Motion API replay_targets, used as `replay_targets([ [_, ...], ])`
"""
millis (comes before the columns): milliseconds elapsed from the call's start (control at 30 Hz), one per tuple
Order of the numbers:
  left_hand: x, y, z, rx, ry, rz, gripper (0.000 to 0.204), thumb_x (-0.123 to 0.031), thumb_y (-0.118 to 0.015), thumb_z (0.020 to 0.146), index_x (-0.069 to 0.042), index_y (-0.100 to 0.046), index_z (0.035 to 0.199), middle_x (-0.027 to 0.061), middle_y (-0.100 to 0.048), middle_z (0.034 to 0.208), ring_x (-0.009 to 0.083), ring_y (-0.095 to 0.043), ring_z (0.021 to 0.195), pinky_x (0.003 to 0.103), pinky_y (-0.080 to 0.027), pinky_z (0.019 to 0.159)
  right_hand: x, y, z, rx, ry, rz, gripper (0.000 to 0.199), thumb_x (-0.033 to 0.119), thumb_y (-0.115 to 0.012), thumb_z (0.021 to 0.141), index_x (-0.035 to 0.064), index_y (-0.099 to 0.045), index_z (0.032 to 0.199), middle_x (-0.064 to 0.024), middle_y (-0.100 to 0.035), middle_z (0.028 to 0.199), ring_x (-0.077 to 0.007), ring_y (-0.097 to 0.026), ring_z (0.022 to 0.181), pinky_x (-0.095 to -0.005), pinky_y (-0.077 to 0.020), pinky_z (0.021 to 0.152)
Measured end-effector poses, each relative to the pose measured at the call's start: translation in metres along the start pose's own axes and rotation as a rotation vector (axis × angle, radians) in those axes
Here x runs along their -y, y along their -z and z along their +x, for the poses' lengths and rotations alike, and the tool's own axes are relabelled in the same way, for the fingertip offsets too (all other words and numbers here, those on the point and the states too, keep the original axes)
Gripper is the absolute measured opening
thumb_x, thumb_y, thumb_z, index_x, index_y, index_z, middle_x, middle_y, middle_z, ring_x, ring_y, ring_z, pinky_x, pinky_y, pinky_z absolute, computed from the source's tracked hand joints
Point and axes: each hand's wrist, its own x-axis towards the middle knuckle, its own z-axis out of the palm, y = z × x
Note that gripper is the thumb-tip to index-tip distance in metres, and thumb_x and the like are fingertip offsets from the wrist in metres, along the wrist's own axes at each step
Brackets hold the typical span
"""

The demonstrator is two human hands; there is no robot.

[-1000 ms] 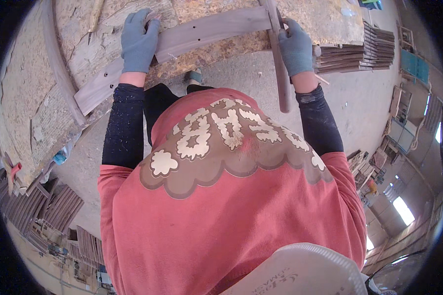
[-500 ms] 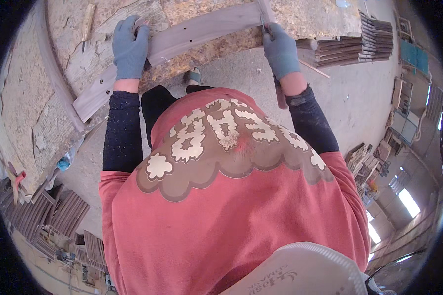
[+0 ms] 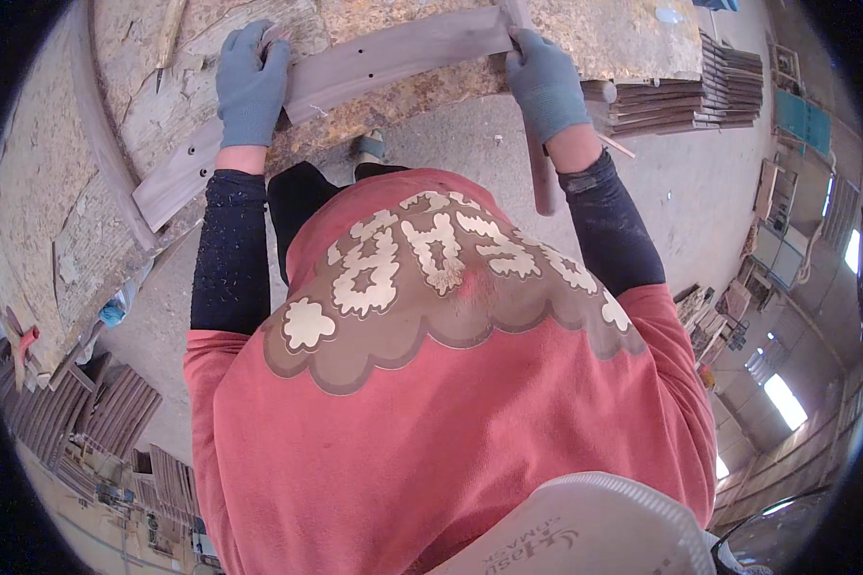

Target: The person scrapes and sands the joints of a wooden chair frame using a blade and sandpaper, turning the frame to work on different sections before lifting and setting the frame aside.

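Near the top of the frame, the left hand is resting curled over a drilled wooden rail, its grip unclear from here, while the right hand is clasping a wooden post overhanging the table; were it slackening, that overhang could tip the rail.

On the bench, the board runs between the left rail and the right rail, the left hand partway along, the right hand at its right end, a hand tool farther left, stacked strips rightward.
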Motion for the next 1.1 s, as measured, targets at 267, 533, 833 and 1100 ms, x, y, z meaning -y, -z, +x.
replay_targets([
  [267, 0.010, -0.003, -0.001, -0.043, -0.008, -0.001, 0.035, -0.027, -0.063, 0.084, -0.002, -0.061, 0.108, 0.0148, -0.060, 0.103, 0.0296, -0.059, 0.097, 0.035, -0.045, 0.085, -0.017, 0.037, -0.017, 0.344, -0.040, -0.196, 0.032, 0.015, -0.051, 0.086, 0.0095, -0.058, 0.117, -0.0224, -0.062, 0.103, -0.0389, -0.060, 0.094, -0.0435, -0.0490, 0.080],
  [533, -0.022, 0.015, 0.000, -0.072, -0.024, -0.116, 0.019, -0.011, -0.061, 0.078, 0.002, -0.058, 0.092, 0.0188, -0.055, 0.083, 0.0358, -0.055, 0.083, 0.039, -0.044, 0.074, -0.030, 0.056, 0.048, 0.151, 0.412, -0.447, 0.029, 0.008, -0.047, 0.088, 0.0189, -0.057, 0.113, -0.0157, -0.060, 0.095, -0.0381, -0.061, 0.082, -0.0462, -0.0505, 0.069],
  [833, -0.027, 0.017, -0.003, -0.061, 0.022, -0.105, 0.024, -0.014, -0.062, 0.078, 0.002, -0.059, 0.095, 0.0192, -0.056, 0.086, 0.0358, -0.056, 0.085, 0.039, -0.045, 0.074, -0.038, 0.047, 0.059, 0.200, 0.461, -0.596, 0.033, 0.007, -0.049, 0.085, 0.0238, -0.057, 0.113, -0.0105, -0.059, 0.099, -0.0359, -0.062, 0.085, -0.0446, -0.0522, 0.070],
  [1100, -0.015, 0.009, 0.000, -0.055, -0.016, -0.059, 0.028, -0.017, -0.064, 0.077, 0.002, -0.059, 0.098, 0.0184, -0.056, 0.087, 0.0347, -0.056, 0.085, 0.038, -0.045, 0.074, -0.034, 0.050, 0.053, 0.185, 0.390, -0.572, 0.035, 0.004, -0.050, 0.084, 0.0225, -0.059, 0.112, -0.0113, -0.061, 0.101, -0.0337, -0.062, 0.090, -0.0439, -0.0525, 0.075],
])
